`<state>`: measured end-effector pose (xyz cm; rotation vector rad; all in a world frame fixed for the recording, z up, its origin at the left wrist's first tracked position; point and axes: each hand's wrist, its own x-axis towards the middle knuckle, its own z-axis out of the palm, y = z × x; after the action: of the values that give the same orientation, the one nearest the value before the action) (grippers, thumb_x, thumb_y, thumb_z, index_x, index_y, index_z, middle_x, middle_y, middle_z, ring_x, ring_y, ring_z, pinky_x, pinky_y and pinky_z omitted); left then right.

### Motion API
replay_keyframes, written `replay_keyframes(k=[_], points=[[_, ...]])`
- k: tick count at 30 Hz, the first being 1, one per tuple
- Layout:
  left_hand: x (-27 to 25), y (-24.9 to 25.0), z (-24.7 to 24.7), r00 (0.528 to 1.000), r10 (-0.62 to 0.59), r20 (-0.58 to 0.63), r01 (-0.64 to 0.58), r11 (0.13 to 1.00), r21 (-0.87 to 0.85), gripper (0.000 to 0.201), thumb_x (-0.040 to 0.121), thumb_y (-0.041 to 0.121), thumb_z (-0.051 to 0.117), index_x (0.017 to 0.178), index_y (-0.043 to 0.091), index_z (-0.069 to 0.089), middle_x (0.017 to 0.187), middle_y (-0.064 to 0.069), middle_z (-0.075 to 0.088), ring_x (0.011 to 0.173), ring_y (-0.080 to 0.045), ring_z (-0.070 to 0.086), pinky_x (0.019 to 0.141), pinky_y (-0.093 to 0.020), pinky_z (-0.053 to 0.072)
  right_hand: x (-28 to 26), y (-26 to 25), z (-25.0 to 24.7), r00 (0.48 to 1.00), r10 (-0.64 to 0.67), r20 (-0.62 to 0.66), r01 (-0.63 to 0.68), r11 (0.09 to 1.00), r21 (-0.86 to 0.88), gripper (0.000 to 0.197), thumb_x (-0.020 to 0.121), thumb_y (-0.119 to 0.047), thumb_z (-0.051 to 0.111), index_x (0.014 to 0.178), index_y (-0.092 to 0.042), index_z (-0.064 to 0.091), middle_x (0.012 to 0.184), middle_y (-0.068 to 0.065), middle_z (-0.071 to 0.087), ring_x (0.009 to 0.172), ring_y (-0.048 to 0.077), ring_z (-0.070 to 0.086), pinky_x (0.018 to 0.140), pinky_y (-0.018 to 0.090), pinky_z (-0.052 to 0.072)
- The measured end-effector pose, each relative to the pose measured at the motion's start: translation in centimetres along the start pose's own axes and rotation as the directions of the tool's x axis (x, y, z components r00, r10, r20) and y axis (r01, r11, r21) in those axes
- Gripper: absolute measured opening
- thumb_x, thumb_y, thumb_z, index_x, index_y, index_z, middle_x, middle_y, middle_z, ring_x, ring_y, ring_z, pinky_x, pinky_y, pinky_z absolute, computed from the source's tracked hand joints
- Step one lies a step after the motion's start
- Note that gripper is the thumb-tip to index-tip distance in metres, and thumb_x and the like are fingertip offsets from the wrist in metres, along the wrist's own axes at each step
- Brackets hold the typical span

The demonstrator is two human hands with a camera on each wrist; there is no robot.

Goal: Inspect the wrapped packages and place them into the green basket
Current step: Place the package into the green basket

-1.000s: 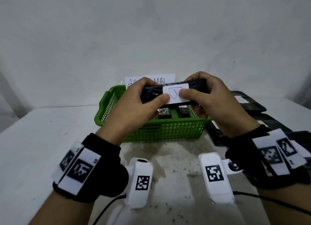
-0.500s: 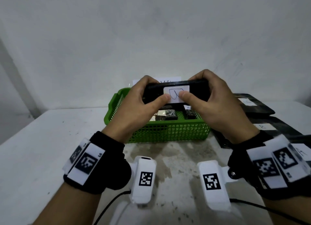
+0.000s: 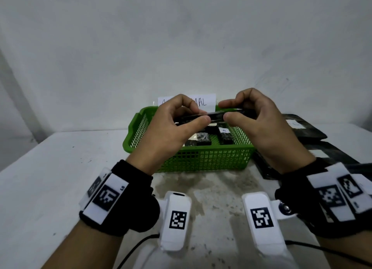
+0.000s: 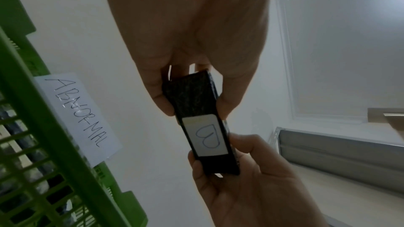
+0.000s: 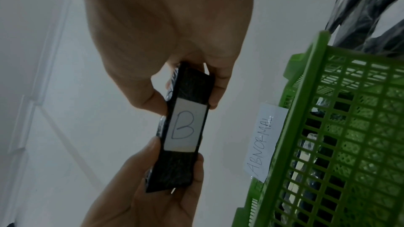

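Observation:
Both hands hold one black wrapped package (image 3: 216, 115) above the green basket (image 3: 201, 160), lying level and seen edge-on in the head view. My left hand (image 3: 198, 114) pinches its left end and my right hand (image 3: 226, 111) its right end, thumb against fingers. The wrist views show the package (image 4: 192, 96) (image 5: 193, 87) with a white label marked "B" (image 4: 206, 137) (image 5: 186, 127) on the face turned towards them. Several wrapped packages (image 3: 203, 141) lie inside the basket.
A paper sign reading "ABNORMAL" (image 3: 206, 102) stands at the basket's far rim. More black wrapped packages (image 3: 306, 130) lie on the white table to the right of the basket. A white wall rises close behind. Bare tabletop (image 3: 60, 178) lies to the left.
The package has been tipped from label-towards-the-head-camera to edge-on, so the label no longer shows in the head view. Both hands keep their hold over the basket.

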<state>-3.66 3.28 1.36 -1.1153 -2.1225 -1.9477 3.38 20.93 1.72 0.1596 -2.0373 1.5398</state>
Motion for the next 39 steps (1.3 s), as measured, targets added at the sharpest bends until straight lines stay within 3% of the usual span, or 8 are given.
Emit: replay_keyframes(k=[4, 8, 12, 17, 26, 30, 34, 39], points=[[0.2, -0.3, 0.0, 1.0, 0.001, -0.01, -0.001, 1.0, -0.019, 0.021, 0.087, 0.01, 0.073, 0.084, 0.02, 0.055, 0.101, -0.004, 0.076, 0.088, -0.017, 0.073, 0.082, -0.038, 0.057, 0.1, 0.1, 0.3, 0.999, -0.033, -0.032, 0.035, 0.998, 0.053, 0.03, 0.089, 0.003, 0.068, 0.092, -0.019, 0.047, 0.096, -0.002, 0.068, 0.08, 0.007, 0.065, 0.072, 0.018, 0.052], [0.1, -0.2, -0.5, 0.999, -0.05, 0.016, 0.05, 0.999, -0.011, 0.02, 0.089, 0.018, 0.072, 0.104, 0.022, 0.059, 0.109, 0.004, 0.072, 0.098, -0.011, 0.069, 0.086, -0.025, 0.051, -0.1, 0.2, 0.2, 0.996, -0.089, 0.013, 0.089, 0.996, -0.011, 0.031, 0.082, -0.01, 0.075, 0.1, -0.021, 0.053, 0.114, 0.012, 0.066, 0.095, 0.025, 0.07, 0.079, 0.03, 0.059], [0.1, -0.2, -0.5, 0.984, -0.176, 0.004, 0.176, 0.984, -0.001, 0.034, 0.092, 0.031, 0.067, 0.123, 0.022, 0.059, 0.112, 0.004, 0.067, 0.087, -0.01, 0.069, 0.064, -0.012, 0.049, -0.3, 0.2, 0.2, 0.993, -0.11, 0.047, 0.11, 0.994, 0.007, 0.038, 0.076, -0.011, 0.077, 0.107, -0.016, 0.055, 0.118, 0.014, 0.062, 0.103, 0.03, 0.068, 0.084, 0.039, 0.06], [0.3, -0.2, -0.9, 0.992, -0.129, -0.007, 0.128, 0.99, -0.066, 0.023, 0.088, 0.002, 0.069, 0.106, 0.014, 0.065, 0.1, -0.004, 0.065, 0.072, -0.007, 0.069, 0.059, -0.016, 0.052, -0.1, 0.7, 0.6, 0.998, 0.053, 0.042, -0.055, 0.997, 0.054, 0.038, 0.087, -0.015, 0.076, 0.12, -0.018, 0.059, 0.123, 0.004, 0.067, 0.103, 0.013, 0.071, 0.079, 0.023, 0.056], [-0.1, -0.3, -0.2, 0.999, -0.036, 0.005, 0.036, 0.999, 0.034, 0.032, 0.088, 0.006, 0.071, 0.11, 0.025, 0.059, 0.102, 0.003, 0.061, 0.081, -0.002, 0.063, 0.061, -0.01, 0.047, -0.7, 0.8, 0.4, 0.993, 0.097, 0.06, -0.096, 0.995, -0.028, 0.029, 0.084, -0.006, 0.079, 0.109, -0.013, 0.067, 0.095, 0.009, 0.075, 0.07, 0.025, 0.076, 0.055, 0.029, 0.059], [-0.1, -0.4, 0.2, 0.998, -0.049, -0.026, 0.051, 0.997, 0.06, 0.03, 0.09, 0.018, 0.071, 0.115, 0.025, 0.057, 0.103, 0.005, 0.065, 0.084, -0.008, 0.068, 0.064, -0.016, 0.052, -0.2, 0.6, -0.3, 0.997, 0.042, 0.058, -0.038, 0.998, -0.057, 0.029, 0.082, -0.004, 0.08, 0.105, -0.016, 0.068, 0.099, 0.009, 0.074, 0.081, 0.027, 0.076, 0.066, 0.035, 0.062], [0.0, -0.5, 0.3, 0.987, -0.152, 0.045, 0.153, 0.988, -0.024, 0.024, 0.094, 0.039, 0.06, 0.108, 0.02, 0.061, 0.108, 0.003, 0.069, 0.097, -0.01, 0.069, 0.071, -0.028, 0.059, -0.2, 0.2, -0.9, 0.994, -0.093, 0.06, 0.1, 0.989, -0.113, 0.033, 0.08, 0.004, 0.078, 0.101, -0.018, 0.066, 0.097, 0.0, 0.071, 0.085, 0.012, 0.07, 0.071, 0.031, 0.06], [0.1, -0.4, 0.4, 0.992, -0.12, 0.033, 0.121, 0.992, -0.039, 0.009, 0.091, 0.024, 0.068, 0.091, 0.016, 0.064, 0.093, -0.006, 0.069, 0.081, -0.011, 0.067, 0.065, -0.025, 0.055, -0.4, 0.5, -0.9, 0.992, -0.102, 0.072, 0.109, 0.989, -0.101, 0.029, 0.08, 0.006, 0.077, 0.096, -0.015, 0.065, 0.101, 0.016, 0.071, 0.09, 0.037, 0.068, 0.08, 0.051, 0.057]])
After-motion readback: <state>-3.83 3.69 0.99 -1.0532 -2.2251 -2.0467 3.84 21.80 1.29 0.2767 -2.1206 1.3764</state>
